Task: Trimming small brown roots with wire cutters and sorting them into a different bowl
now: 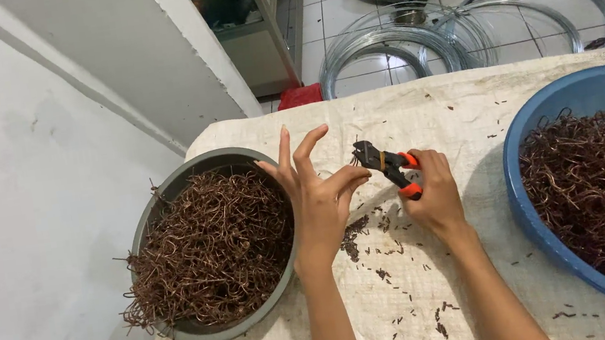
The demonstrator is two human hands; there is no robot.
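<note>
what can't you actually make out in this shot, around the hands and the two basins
- Head view: what the left hand pinches at the cutter is too small, hidden by fingertips.
- Cutter handles are partly covered by the right hand, so its grip is unclear.
- Blue basin is cut off by the right and bottom edges.
- Grey basin: its depth is hidden under the brown wire pieces.
- Scraps on the cloth are too small to tell apart.

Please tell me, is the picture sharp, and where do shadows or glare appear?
Head view: mostly sharp; the left hand and right hand with the cutters look clear. Soft shadows fall beside the blue basin and grey bowl. Mild shine on the floor wire coils; no strong glare.
</note>
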